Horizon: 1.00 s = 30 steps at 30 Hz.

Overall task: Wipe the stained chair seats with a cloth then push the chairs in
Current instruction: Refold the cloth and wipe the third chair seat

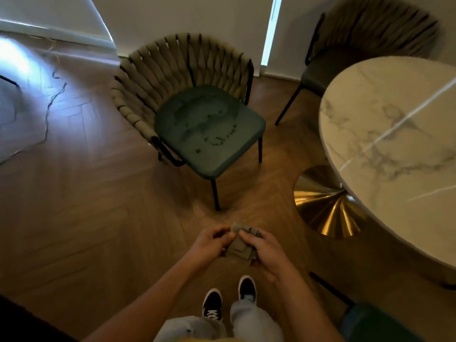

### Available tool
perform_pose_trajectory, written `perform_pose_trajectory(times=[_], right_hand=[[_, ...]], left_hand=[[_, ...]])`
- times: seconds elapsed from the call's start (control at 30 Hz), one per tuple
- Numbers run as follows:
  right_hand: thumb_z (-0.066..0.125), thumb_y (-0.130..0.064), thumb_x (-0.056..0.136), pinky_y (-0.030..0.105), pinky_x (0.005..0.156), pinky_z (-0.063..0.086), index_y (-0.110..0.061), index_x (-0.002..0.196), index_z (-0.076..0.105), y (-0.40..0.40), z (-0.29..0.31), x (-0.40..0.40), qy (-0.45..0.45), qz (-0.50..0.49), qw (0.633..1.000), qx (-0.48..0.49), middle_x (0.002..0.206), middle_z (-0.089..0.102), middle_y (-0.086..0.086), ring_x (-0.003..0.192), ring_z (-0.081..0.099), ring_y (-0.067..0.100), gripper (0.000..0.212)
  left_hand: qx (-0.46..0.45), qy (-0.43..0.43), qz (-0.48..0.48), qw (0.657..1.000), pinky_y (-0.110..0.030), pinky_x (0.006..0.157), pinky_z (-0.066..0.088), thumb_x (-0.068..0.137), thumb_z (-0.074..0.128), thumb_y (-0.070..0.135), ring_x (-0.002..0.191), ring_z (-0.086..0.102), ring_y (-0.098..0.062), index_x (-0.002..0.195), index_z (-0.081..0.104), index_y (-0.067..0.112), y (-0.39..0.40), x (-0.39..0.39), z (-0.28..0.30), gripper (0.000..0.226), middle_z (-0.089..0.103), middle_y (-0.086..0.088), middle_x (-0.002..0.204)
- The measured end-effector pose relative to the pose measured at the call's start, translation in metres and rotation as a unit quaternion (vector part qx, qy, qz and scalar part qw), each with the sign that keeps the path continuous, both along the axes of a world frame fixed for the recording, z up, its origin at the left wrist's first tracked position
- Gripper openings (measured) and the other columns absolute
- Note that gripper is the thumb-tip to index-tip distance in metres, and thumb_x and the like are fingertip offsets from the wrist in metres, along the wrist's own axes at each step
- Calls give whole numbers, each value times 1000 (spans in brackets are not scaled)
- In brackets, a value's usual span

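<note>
A chair with a woven beige back and a dark green seat (209,129) stands pulled out from the table, straight ahead of me. Pale smeared stains and dark spots cover the seat. Low in the view, both hands hold a folded grey-brown cloth (240,245) between them. My left hand (209,243) grips its left edge and my right hand (267,250) holds its right side. Both hands are well short of the chair, above the floor in front of my feet.
A round white marble table (394,144) on a gold cone base (325,206) fills the right side. A second woven chair (365,45) sits behind it at top right. Another green seat (375,322) shows at bottom right. A dark cable (49,107) trails across the wooden floor at left.
</note>
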State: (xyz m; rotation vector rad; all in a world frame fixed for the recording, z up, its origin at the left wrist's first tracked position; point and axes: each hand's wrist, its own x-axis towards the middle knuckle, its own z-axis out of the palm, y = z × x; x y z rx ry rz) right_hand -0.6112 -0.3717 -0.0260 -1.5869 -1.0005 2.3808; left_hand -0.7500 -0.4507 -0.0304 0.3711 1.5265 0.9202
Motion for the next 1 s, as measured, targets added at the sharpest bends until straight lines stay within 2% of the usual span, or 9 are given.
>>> perform_pose_trajectory(times=[0.13,0.23,0.3,0.43,0.5,0.63,0.8,0.87,1.0], right_hand=[[60,-18,91,48,92,51,-16,116,64,43,-18,-36,28,46,998,-17,108,70,13,103,66,29,25],[58,-14,93,38,80,56,-20,117,63,88,-46,-66,7,98,995,6,107,70,9,99,67,24,25],[59,-13,93,34,77,56,-23,118,60,127,-74,-89,-9,128,991,24,111,68,7,100,66,22,27],[64,-14,89,33,93,51,-37,113,57,202,-130,-138,-60,207,965,148,118,60,-5,105,58,10,34],[66,-15,87,28,94,49,-34,112,59,231,-156,-165,-71,257,931,250,112,59,-9,100,55,2,32],[65,-20,87,25,93,45,-21,122,60,260,-210,-209,-95,333,842,414,116,58,0,106,55,15,35],[52,-27,95,18,88,41,-21,134,45,244,-270,-237,-64,397,786,469,126,51,0,110,51,13,40],[53,-31,94,24,79,47,-21,130,45,237,-289,-241,-49,430,727,533,117,53,4,99,54,18,39],[81,-34,67,27,63,46,-16,111,54,244,-323,-243,-60,427,590,683,92,58,6,77,51,19,54]], left_hand=[[4,36,30,999,-36,85,57,96,56,17,96,68,-19,112,67,18,31,-31,-18,20,71,-6,103],[-19,54,57,997,-38,83,57,96,56,21,93,68,-20,108,67,22,69,-55,-44,17,70,-4,100],[-42,69,90,993,-29,75,55,97,54,23,87,65,-17,108,66,24,100,-73,-66,16,69,-2,98],[-96,89,180,975,-24,69,48,98,52,19,77,57,-14,113,61,18,159,-112,-113,17,64,-5,96],[-121,102,220,963,-24,69,48,97,53,15,76,57,-14,116,60,15,181,-132,-140,20,64,-7,99],[-155,159,290,931,-18,59,46,95,57,12,69,56,-13,126,55,12,209,-162,-200,32,63,-5,89],[-179,194,312,913,-45,93,52,92,59,29,108,59,-24,140,41,25,218,-182,-271,52,57,-9,124],[-163,217,314,910,-48,92,52,86,57,36,105,62,-22,141,41,27,216,-183,-299,58,59,-9,124],[-140,243,324,903,-47,90,54,86,60,33,103,64,-22,142,37,32,221,-182,-320,60,58,-7,125]])
